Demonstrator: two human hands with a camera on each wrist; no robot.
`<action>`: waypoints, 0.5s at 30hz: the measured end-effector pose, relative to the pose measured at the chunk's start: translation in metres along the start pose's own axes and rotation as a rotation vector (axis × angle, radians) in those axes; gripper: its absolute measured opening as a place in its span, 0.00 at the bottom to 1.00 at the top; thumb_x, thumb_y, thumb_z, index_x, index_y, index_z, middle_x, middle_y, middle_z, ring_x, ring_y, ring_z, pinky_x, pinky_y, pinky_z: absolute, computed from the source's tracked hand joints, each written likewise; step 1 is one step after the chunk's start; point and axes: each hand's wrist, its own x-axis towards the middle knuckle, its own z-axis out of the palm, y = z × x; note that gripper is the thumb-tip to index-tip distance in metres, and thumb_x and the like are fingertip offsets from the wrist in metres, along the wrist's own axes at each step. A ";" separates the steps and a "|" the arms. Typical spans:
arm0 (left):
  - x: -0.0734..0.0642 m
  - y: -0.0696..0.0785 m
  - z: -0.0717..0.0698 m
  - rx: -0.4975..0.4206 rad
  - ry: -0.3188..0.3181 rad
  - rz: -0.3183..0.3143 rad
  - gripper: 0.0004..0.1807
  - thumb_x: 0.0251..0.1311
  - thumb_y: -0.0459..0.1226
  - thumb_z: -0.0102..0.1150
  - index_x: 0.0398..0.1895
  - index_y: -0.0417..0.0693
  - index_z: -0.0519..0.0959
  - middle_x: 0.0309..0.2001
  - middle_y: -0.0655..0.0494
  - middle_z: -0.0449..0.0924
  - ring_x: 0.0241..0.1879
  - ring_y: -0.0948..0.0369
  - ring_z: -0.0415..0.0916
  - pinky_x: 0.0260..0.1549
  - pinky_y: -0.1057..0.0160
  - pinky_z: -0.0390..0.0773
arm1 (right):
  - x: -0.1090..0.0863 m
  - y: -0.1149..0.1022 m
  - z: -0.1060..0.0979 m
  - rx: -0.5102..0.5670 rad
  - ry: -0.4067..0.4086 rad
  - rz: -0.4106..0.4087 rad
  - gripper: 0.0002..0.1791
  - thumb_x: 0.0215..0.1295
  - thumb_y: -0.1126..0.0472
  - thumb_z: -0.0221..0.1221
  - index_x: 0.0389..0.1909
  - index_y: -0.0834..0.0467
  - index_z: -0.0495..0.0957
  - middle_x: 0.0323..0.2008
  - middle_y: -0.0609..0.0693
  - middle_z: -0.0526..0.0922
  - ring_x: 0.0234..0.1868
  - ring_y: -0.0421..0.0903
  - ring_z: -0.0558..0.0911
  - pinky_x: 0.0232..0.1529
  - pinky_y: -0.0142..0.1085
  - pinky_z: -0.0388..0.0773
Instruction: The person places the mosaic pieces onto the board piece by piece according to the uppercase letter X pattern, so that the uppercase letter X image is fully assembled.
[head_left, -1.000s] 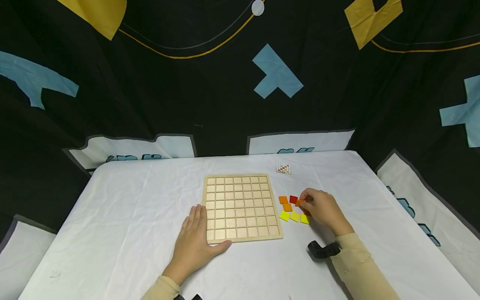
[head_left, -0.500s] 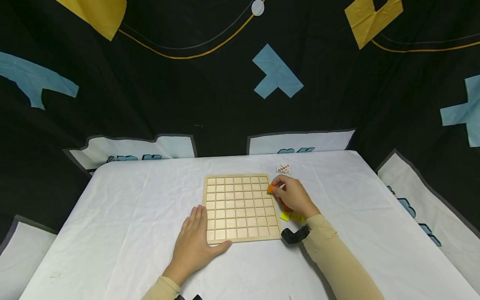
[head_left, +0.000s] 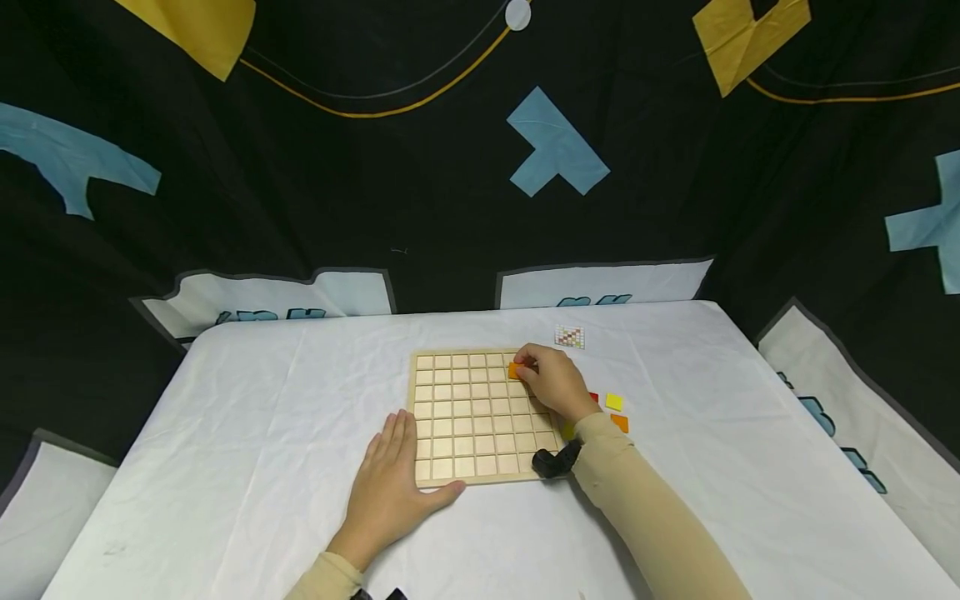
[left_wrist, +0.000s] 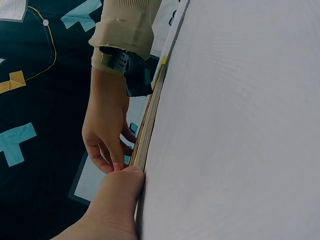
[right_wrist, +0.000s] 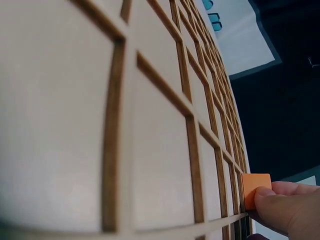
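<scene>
A pale wooden grid board (head_left: 462, 423) lies flat on the white table. My left hand (head_left: 388, 479) rests along its left edge, fingers straight, with the thumb out at the front left corner. Over the far right cells, my right hand (head_left: 557, 382) pinches a small square orange tile (head_left: 514, 371) between thumb and fingers. In the right wrist view the orange tile (right_wrist: 254, 186) is held tilted up, close over the grid. The right forearm partly covers the loose tiles beside the board. The left wrist view has the left thumb (left_wrist: 112, 202) against the board's side (left_wrist: 149, 125).
Right of the board lie a red tile (head_left: 594, 397), a yellow tile (head_left: 613, 402), an orange tile (head_left: 619, 423) and a half-hidden yellow tile (head_left: 567, 432). A small patterned card (head_left: 570, 337) sits behind them. Dark curtains (head_left: 450, 192) stand behind the white table (head_left: 225, 467).
My right hand has carried the orange tile leftward from the loose tiles to over the board's far right cells. The left hand has stayed in place.
</scene>
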 end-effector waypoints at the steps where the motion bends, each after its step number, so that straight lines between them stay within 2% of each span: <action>1: 0.000 0.000 0.000 0.001 -0.001 0.001 0.71 0.46 0.76 0.57 0.76 0.30 0.48 0.78 0.37 0.46 0.79 0.44 0.44 0.76 0.43 0.49 | 0.000 0.000 0.001 0.000 -0.001 -0.001 0.04 0.68 0.59 0.62 0.42 0.50 0.82 0.41 0.46 0.86 0.41 0.45 0.81 0.48 0.43 0.80; 8: 0.001 0.000 0.000 0.007 -0.003 0.002 0.71 0.46 0.76 0.57 0.76 0.30 0.48 0.78 0.36 0.47 0.79 0.44 0.44 0.76 0.44 0.49 | 0.000 -0.001 0.002 -0.022 -0.018 -0.014 0.06 0.68 0.59 0.63 0.43 0.51 0.83 0.43 0.47 0.84 0.43 0.46 0.81 0.49 0.43 0.80; 15: 0.000 0.000 0.000 0.003 -0.008 -0.001 0.70 0.46 0.76 0.57 0.76 0.30 0.48 0.78 0.36 0.47 0.79 0.44 0.44 0.76 0.43 0.49 | -0.002 -0.001 0.003 -0.049 -0.066 -0.022 0.08 0.68 0.58 0.63 0.45 0.53 0.84 0.50 0.48 0.80 0.52 0.49 0.80 0.56 0.46 0.79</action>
